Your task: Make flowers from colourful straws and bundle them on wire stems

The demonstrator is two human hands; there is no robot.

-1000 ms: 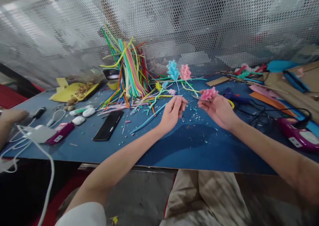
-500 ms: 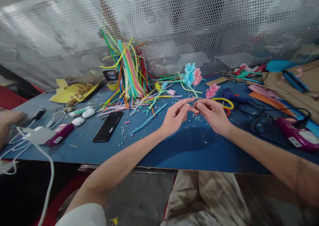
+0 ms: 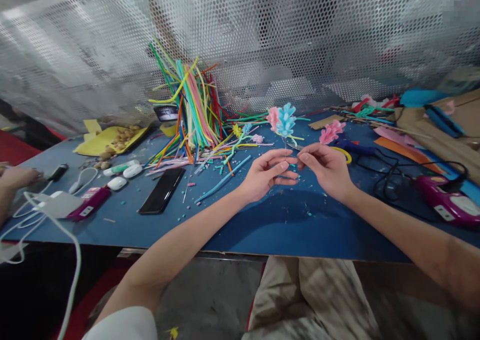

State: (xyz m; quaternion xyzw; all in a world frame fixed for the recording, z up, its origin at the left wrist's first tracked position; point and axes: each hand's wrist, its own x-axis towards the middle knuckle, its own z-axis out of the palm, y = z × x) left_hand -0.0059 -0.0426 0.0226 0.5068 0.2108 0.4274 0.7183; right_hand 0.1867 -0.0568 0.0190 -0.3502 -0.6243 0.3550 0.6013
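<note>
My left hand (image 3: 268, 174) is closed in a loose pinch around the thin wire stems of a light-blue pipe-cleaner flower (image 3: 286, 120) and a pink pipe-cleaner flower (image 3: 274, 118). These two blooms stand together above my fingers. Thumb and forefinger of my right hand (image 3: 330, 169) are pinched close beside the left, with a thin wire showing at their tips. Just behind that hand is another pink pipe-cleaner flower (image 3: 332, 131), apparently on the wire it grips; the join is hidden by the fingers.
A bundle of coloured pipe cleaners (image 3: 197, 105) stands at the back. A phone (image 3: 162, 191), a yellow tray (image 3: 108, 142) and a purple power strip (image 3: 90, 202) lie left. Yellow-handled scissors (image 3: 345, 154), a glue gun (image 3: 354, 147) and cables lie right. Another person's hand (image 3: 17, 177) rests far left.
The blue and pink flowers over my left hand have turned and swapped sides. My right hand has shifted slightly right, and the other pink flower moved right and up with it. My left fingers have spread.
</note>
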